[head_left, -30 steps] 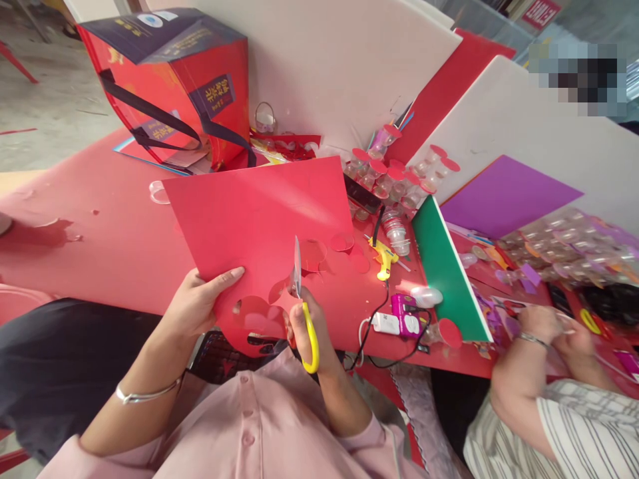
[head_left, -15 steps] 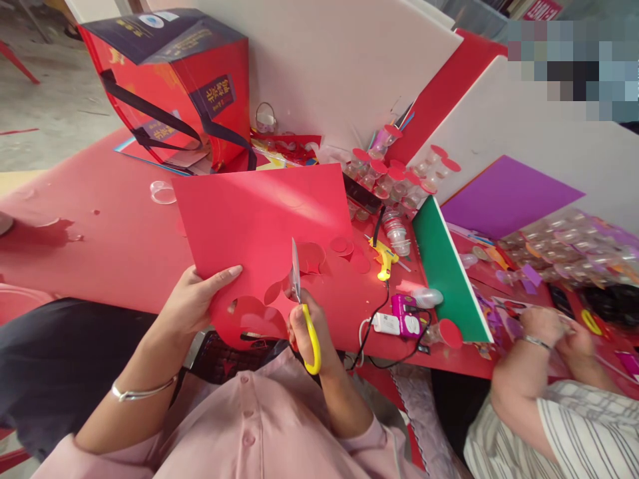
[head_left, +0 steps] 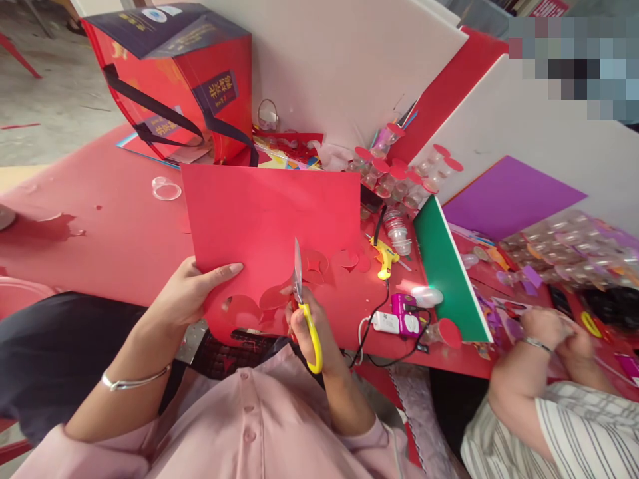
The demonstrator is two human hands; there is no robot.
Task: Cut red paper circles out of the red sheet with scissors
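My left hand (head_left: 204, 286) grips the left edge of a large sheet of red paper (head_left: 269, 213), thumb on top. Round pieces have been cut from the sheet's near edge, leaving curved gaps. In my right hand (head_left: 312, 326) is a pair of scissors (head_left: 312, 339) with yellow handles, blades pointing away from me at the paper's lower right. The blades look nearly closed. Red paper circles and offcuts (head_left: 349, 258) lie on the table to the right of the scissors.
A red gift bag (head_left: 200, 86) stands at the back left. To the right are a yellow glue gun (head_left: 384, 256), stacked clear cups (head_left: 398, 233), a purple power strip (head_left: 409, 316) with cables and an upright green board (head_left: 449, 266). Beyond it, a co-worker's hands (head_left: 554, 339) are busy.
The red sheet has turned slightly and its far part has shifted right. The scissors stay in nearly the same place, their blades about as before.
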